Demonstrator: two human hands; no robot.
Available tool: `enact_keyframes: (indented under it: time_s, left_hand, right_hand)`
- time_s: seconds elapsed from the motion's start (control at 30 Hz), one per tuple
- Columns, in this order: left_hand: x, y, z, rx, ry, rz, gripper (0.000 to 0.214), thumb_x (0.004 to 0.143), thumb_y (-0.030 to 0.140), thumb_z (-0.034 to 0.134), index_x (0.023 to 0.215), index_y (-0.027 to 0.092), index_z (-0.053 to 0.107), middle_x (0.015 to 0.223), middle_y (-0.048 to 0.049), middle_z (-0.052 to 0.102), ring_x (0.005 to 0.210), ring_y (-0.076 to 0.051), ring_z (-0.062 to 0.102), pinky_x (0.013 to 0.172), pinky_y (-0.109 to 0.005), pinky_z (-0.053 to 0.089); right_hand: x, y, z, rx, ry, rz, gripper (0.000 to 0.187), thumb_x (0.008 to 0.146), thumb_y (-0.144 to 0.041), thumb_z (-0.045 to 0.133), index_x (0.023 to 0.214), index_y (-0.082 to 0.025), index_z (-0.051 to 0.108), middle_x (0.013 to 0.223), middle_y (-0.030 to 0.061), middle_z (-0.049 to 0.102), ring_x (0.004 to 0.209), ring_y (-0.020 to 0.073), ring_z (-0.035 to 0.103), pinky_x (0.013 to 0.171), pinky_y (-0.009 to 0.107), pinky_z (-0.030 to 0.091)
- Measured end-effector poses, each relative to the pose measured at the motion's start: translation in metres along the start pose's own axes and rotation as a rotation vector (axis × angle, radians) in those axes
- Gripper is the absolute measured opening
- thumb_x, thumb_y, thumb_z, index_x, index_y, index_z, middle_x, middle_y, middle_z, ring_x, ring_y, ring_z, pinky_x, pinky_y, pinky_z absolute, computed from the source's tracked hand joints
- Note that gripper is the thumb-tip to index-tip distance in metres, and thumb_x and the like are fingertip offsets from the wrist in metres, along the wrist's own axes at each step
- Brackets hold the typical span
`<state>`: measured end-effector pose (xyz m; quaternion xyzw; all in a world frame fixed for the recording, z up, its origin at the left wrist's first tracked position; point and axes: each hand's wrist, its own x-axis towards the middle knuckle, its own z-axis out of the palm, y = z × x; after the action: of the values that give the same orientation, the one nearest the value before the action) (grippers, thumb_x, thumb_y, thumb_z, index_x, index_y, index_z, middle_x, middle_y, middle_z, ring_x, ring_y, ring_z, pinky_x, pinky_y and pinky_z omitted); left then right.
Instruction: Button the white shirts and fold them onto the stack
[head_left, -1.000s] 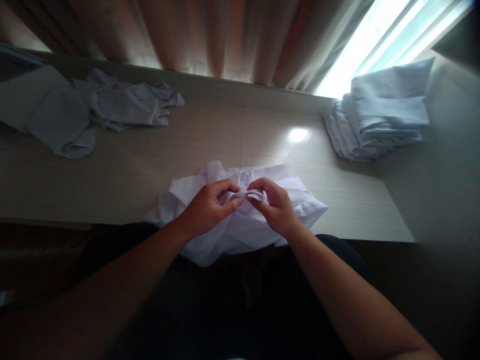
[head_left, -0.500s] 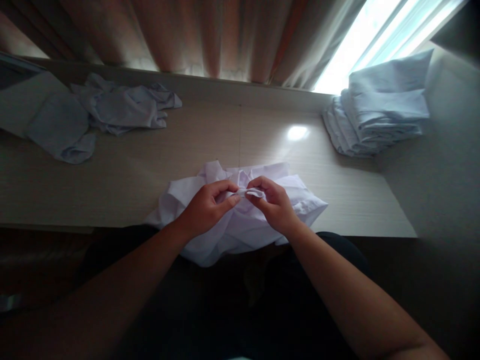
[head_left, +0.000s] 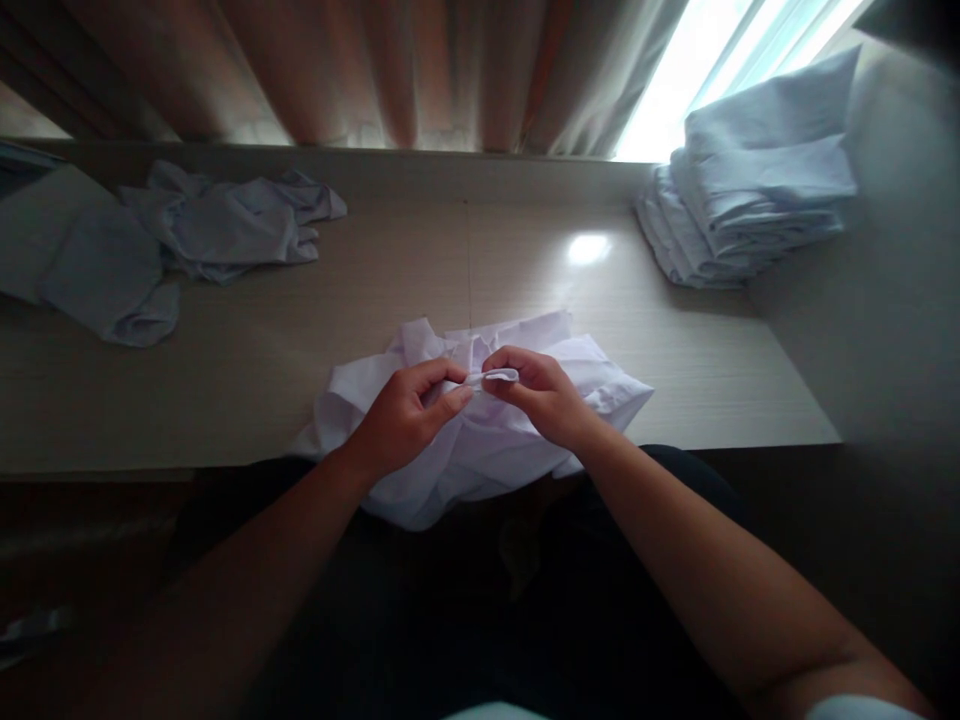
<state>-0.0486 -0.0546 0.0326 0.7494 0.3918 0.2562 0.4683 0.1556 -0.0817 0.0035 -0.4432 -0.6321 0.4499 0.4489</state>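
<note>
A crumpled white shirt (head_left: pixel 450 460) lies at the front edge of the table, and its lower part hangs over the edge above my lap. My left hand (head_left: pixel 409 412) pinches a narrow folded strip of it between thumb and forefinger. Close beside it, my right hand (head_left: pixel 544 395) grips the same strip, with a small loop of fabric showing at the fingertips. The two hands almost meet over the middle of the shirt. Whether a button sits between the fingers is too small to make out.
Folded white clothes (head_left: pixel 750 190) form a stack at the right, against the side wall (head_left: pixel 892 260). Loose white garments (head_left: pixel 232 225) lie at the back left of the pale table (head_left: pixel 315 300). A curtain (head_left: pixel 420 70) hangs behind, beside a bright window (head_left: pixel 675 80).
The view has tilted and shifted slightly. Both hands keep their pinch on the strip, and the fabric loop at my right fingertips has changed shape a little.
</note>
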Motion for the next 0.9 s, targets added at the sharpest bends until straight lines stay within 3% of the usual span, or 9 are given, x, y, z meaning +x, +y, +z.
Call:
enact_keyframes:
  time_s: [0.37, 0.9]
  left_hand:
    - [0.0, -0.01, -0.003, -0.12, -0.054, 0.043, 0.023, 0.09, 0.036, 0.057, 0.098, 0.018, 0.067, 0.088, -0.0012, 0.065, 0.083, -0.017, 0.058, 0.076, -0.027, 0.044]
    - [0.002, -0.011, -0.002, -0.138, -0.067, 0.135, 0.018, 0.092, 0.026, 0.053, 0.091, 0.017, 0.069, 0.082, 0.0009, 0.062, 0.078, -0.014, 0.055, 0.073, -0.026, 0.041]
  right_hand:
    - [0.0, -0.002, -0.001, 0.057, -0.006, 0.009, 0.024, 0.088, -0.044, 0.065, 0.081, -0.02, 0.062, 0.079, -0.0012, 0.059, 0.077, 0.0147, 0.053, 0.071, 0.027, 0.041]
    - [-0.001, -0.003, -0.002, 0.154, -0.022, 0.02, 0.016, 0.086, -0.032, 0.068, 0.082, -0.018, 0.063, 0.078, -0.0014, 0.059, 0.076, 0.013, 0.052, 0.071, 0.025, 0.038]
